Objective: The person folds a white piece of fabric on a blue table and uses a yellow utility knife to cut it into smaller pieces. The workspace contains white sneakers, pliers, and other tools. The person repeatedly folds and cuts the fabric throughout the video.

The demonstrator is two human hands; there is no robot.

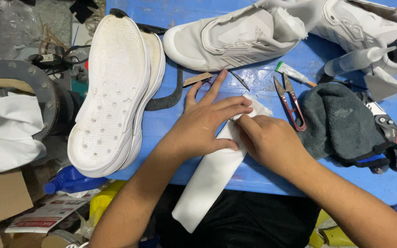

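From above, both hands work a white paper towel (212, 170) lying on the blue worktop (263, 177), its lower end hanging off the near edge. The left hand (203, 126) lies flat on it, fingers (228, 103) spread and gripping nothing; the right hand (265, 140) pinches the towel's upper edge between thumb and fingertips. The towel looks partly folded into a long strip, the top corner not yet flattened. Count: two white soles (116, 92) stacked at the left, two white shoe uppers (235, 36) at the top, one red thread snip (291, 103), one grey cloth (341, 121), one syringe (359, 59), one small glue tube (292, 72), one towel
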